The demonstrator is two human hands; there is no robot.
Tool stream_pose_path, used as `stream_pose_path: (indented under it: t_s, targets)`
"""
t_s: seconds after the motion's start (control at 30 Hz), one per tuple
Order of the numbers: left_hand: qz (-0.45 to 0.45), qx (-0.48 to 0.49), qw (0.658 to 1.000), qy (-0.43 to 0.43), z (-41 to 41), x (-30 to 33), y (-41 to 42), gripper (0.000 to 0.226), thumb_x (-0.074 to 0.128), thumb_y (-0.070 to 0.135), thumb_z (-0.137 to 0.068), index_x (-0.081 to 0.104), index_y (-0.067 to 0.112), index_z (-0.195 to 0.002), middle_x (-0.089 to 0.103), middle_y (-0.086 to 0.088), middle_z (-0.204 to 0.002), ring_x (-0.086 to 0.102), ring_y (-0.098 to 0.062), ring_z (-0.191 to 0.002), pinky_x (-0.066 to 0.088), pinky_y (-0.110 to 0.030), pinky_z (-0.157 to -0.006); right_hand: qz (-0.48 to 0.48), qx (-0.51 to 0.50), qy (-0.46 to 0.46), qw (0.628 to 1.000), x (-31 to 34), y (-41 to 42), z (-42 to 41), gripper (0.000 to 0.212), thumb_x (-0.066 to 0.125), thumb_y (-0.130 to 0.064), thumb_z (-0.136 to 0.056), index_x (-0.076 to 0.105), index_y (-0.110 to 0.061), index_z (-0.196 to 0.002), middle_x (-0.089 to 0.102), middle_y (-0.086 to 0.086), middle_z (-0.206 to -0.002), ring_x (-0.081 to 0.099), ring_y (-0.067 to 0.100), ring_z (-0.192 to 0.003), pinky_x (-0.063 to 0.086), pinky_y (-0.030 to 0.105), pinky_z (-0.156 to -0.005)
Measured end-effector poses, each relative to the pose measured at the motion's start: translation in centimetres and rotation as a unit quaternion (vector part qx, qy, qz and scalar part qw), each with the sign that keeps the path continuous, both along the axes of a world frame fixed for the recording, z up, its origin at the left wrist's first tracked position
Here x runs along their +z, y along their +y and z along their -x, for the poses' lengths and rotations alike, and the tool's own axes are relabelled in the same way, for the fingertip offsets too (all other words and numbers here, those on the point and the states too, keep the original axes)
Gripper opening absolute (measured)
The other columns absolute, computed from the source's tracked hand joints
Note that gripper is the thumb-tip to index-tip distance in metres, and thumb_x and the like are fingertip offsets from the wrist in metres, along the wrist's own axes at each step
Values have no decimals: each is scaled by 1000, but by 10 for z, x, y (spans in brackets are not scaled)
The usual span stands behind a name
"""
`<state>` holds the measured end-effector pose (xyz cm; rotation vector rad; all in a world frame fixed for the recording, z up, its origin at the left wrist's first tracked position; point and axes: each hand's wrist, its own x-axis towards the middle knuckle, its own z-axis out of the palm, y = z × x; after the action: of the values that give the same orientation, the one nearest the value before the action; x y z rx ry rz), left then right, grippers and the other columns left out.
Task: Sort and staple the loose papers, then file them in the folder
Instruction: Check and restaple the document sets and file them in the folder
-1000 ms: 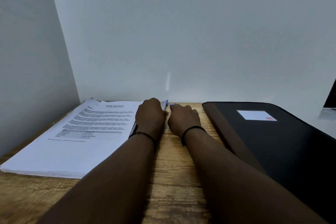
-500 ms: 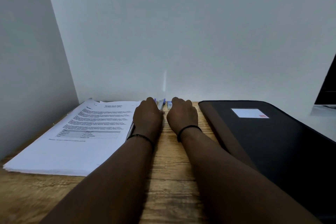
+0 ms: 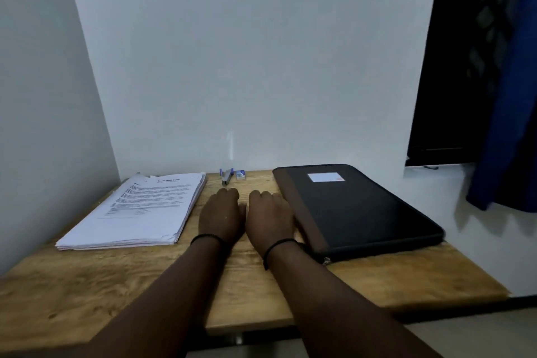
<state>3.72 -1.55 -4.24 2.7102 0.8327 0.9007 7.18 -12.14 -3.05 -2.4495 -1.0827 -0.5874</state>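
The paper stack (image 3: 136, 209) lies left on the table (image 3: 87, 279), long axis running away toward the wall; its print is too blurred to read. The folder (image 3: 363, 212), closed with a white label (image 3: 325, 177), lies right. Left hand (image 3: 222, 213) and right hand (image 3: 270, 216) rest between them, fingers curled under, empty, near the stapler (image 3: 227, 176).

On the desk (image 3: 87, 293), papers (image 3: 136, 212) lie along the left edge, a folder (image 3: 357, 209) along the right, a stapler (image 3: 227, 176) and staple box (image 3: 240, 174) at the back edge between them.

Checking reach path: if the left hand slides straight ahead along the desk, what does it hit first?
Most likely the small grey-and-blue stapler, lying just beyond the left hand knuckles near the wall. The strip of wooden desk between them looks bare, though depth is hard to judge.
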Motion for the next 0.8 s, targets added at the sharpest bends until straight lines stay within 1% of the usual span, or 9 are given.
stream_pose_path:
  t_s: [0.07,0.1,0.2,0.3,0.37,0.47,0.5,0.67,0.8]
  targets:
    - [8,-38,999,-8,7,2,-25,25,53,30,-97,63,16,-115,63,-7,-112,61,-27,-102,48,-37,-80,-42,16,47,998,2,-25,10,22,46,-24,-100,60,-12,-112,66,11,-107,63,31,-100,42,34,-71]
    - [13,-57,998,-13,8,2,-34,23,52,30,-97,64,16,-112,64,-7,-108,61,-27,-99,48,-37,-77,-69,21,77,994,4,-36,12,24,42,-24,-102,58,-11,-114,65,11,-110,62,32,-102,40,33,-71]
    - [40,-113,992,-40,6,1,-62,22,49,33,-97,64,18,-100,67,-6,-98,62,-28,-92,47,-37,-72,-133,6,126,983,23,-73,13,18,47,-21,-97,58,-13,-109,66,10,-108,63,32,-99,44,31,-73]
    - [113,-140,982,-58,0,4,-94,37,47,45,-100,63,17,-119,68,-2,-114,64,-26,-101,50,-37,-81,-150,-53,151,976,46,-114,-10,21,47,-18,-94,61,-13,-109,66,10,-113,63,33,-104,49,34,-82]
    - [168,-148,974,-42,-6,3,-109,44,46,54,-98,60,18,-119,63,5,-107,65,-23,-93,53,-39,-82,-150,-114,160,969,52,-140,-34,25,47,-19,-92,62,-11,-111,65,13,-119,61,35,-111,49,36,-88]
    - [143,-142,979,1,-18,1,-121,39,45,61,-96,57,24,-92,69,2,-97,62,-18,-83,52,-35,-74,-99,-208,169,958,46,-183,-67,30,48,-21,-91,61,-9,-116,62,13,-125,54,34,-119,43,37,-95]
    - [141,-138,980,8,-18,0,-121,37,47,61,-95,57,26,-89,70,0,-94,63,-18,-82,51,-33,-71,-72,-233,172,955,41,-193,-75,32,48,-23,-92,60,-10,-118,61,12,-128,51,33,-121,41,37,-97]
    - [150,-135,979,3,-32,1,-118,33,53,56,-95,61,23,-96,70,0,-96,64,-20,-86,44,-29,-67,-12,-274,236,932,16,-223,-101,47,49,-47,-96,59,-14,-128,55,12,-135,49,32,-126,40,38,-100]
    - [146,-114,983,6,-43,2,-116,39,51,61,-93,58,23,-98,67,0,-94,61,-20,-83,42,-30,-65,-61,-286,237,926,9,-222,-114,52,51,-52,-94,59,-12,-126,55,14,-134,48,33,-125,41,39,-100]
